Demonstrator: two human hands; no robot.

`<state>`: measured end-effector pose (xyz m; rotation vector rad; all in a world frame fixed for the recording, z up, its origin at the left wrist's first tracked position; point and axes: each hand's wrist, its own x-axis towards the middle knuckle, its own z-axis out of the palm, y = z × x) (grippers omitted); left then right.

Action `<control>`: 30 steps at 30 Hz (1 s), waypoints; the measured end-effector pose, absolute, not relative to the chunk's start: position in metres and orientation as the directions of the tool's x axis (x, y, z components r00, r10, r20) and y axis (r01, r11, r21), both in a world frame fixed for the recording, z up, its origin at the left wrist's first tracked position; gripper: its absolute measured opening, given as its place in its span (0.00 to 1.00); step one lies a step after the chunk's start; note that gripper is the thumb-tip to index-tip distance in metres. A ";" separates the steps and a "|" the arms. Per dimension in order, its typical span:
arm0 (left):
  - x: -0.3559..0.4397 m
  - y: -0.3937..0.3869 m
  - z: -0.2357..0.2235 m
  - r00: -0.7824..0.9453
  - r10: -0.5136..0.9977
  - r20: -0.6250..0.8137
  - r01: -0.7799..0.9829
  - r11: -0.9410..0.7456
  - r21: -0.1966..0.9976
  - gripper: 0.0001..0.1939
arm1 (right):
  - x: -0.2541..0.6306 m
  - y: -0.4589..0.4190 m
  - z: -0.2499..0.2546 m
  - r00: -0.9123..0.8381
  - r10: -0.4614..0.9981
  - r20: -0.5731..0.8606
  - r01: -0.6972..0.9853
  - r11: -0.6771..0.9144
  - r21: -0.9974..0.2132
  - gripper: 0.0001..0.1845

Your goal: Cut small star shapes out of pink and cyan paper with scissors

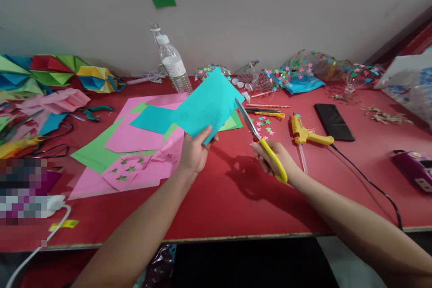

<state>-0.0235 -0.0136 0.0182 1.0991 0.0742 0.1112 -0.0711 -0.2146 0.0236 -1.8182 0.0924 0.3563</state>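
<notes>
My left hand is closed on the lower edge of a turquoise sheet of paper, thumb on top, holding it tilted above the table. In my right hand is a pair of scissors with yellow handles. Their blade tips reach the right edge of the turquoise paper; whether they touch it I cannot tell. Another turquoise piece lies on pink sheets and a green sheet to the left. Small paper stars are scattered on the table beyond the scissors.
Right of my right hand lie a yellow glue gun with its cord and a black phone. A yellow cutter rests behind the scissors. A plastic bottle stands near the wall. Folded paper shapes sit at the far left.
</notes>
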 end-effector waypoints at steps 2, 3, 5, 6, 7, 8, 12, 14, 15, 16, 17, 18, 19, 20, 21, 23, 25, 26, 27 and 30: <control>-0.024 -0.014 0.017 0.992 0.123 0.030 -0.078 0.411 0.908 0.14 | -0.072 -0.214 0.026 0.947 0.136 -0.292 -0.241 -0.301 -0.923 0.26; -0.024 -0.013 0.016 0.992 0.117 0.045 -0.088 0.391 0.916 0.13 | -0.072 -0.215 0.027 0.946 0.143 -0.290 -0.236 -0.310 -0.921 0.26; -0.023 -0.013 0.015 0.992 0.105 0.066 -0.099 0.359 0.928 0.12 | -0.072 -0.216 0.029 0.946 0.164 -0.280 -0.214 -0.334 -0.918 0.26; -0.023 -0.012 0.015 0.993 0.097 0.072 -0.102 0.346 0.932 0.11 | -0.072 -0.217 0.030 0.944 0.183 -0.273 -0.199 -0.343 -0.918 0.26; -0.022 -0.011 0.015 0.993 0.089 0.080 -0.105 0.337 0.936 0.10 | -0.072 -0.219 0.030 0.941 0.207 -0.267 -0.184 -0.348 -0.919 0.26; -0.022 -0.010 0.015 0.993 0.083 0.089 -0.111 0.329 0.938 0.10 | -0.072 -0.220 0.030 0.936 0.236 -0.261 -0.168 -0.352 -0.921 0.25; -0.018 -0.006 0.015 0.983 0.126 0.136 -0.171 0.335 0.927 0.08 | -0.072 -0.224 0.030 0.909 0.330 -0.256 -0.115 -0.392 -0.913 0.24; -0.015 -0.004 0.014 0.972 0.178 0.153 -0.207 0.342 0.917 0.08 | -0.072 -0.224 0.030 0.903 0.340 -0.263 -0.107 -0.416 -0.903 0.25; -0.014 -0.004 0.014 0.967 0.200 0.156 -0.218 0.342 0.914 0.08 | -0.072 -0.224 0.030 0.903 0.339 -0.265 -0.110 -0.415 -0.903 0.25; -0.013 -0.003 0.014 0.964 0.216 0.156 -0.224 0.340 0.913 0.08 | -0.072 -0.224 0.030 0.903 0.338 -0.266 -0.115 -0.405 -0.907 0.26; -0.012 -0.002 0.013 0.962 0.225 0.156 -0.227 0.336 0.914 0.08 | -0.071 -0.223 0.030 0.903 0.335 -0.267 -0.125 -0.391 -0.912 0.26; -0.012 -0.002 0.013 0.961 0.229 0.157 -0.228 0.333 0.915 0.08 | -0.071 -0.223 0.030 0.904 0.333 -0.269 -0.135 -0.373 -0.918 0.27; -0.011 -0.002 0.013 0.960 0.230 0.158 -0.230 0.331 0.915 0.08 | -0.071 -0.223 0.030 0.905 0.329 -0.270 -0.146 -0.355 -0.923 0.27; -0.011 -0.001 0.013 0.960 0.231 0.161 -0.233 0.329 0.915 0.08 | -0.071 -0.223 0.030 0.906 0.325 -0.271 -0.155 -0.341 -0.927 0.27; -0.011 -0.001 0.014 0.959 0.232 0.165 -0.237 0.328 0.915 0.09 | -0.071 -0.223 0.031 0.907 0.322 -0.271 -0.160 -0.332 -0.930 0.27; -0.011 -0.001 0.014 0.957 0.236 0.166 -0.240 0.329 0.913 0.09 | -0.072 -0.224 0.032 0.911 0.318 -0.261 -0.154 -0.326 -0.933 0.27; -0.011 -0.001 0.015 0.960 0.232 0.158 -0.231 0.335 0.913 0.09 | -0.072 -0.224 0.032 0.914 0.323 -0.246 -0.137 -0.325 -0.936 0.27; -0.011 -0.001 0.015 0.962 0.226 0.152 -0.224 0.338 0.914 0.09 | -0.073 -0.224 0.032 0.914 0.327 -0.241 -0.130 -0.327 -0.936 0.27; -0.011 -0.001 0.015 0.965 0.218 0.146 -0.216 0.343 0.914 0.10 | -0.073 -0.224 0.031 0.914 0.329 -0.237 -0.125 -0.328 -0.937 0.27; -0.010 -0.001 0.013 0.972 0.192 0.133 -0.197 0.363 0.911 0.09 | -0.072 -0.224 0.028 0.913 0.329 -0.241 -0.132 -0.321 -0.938 0.27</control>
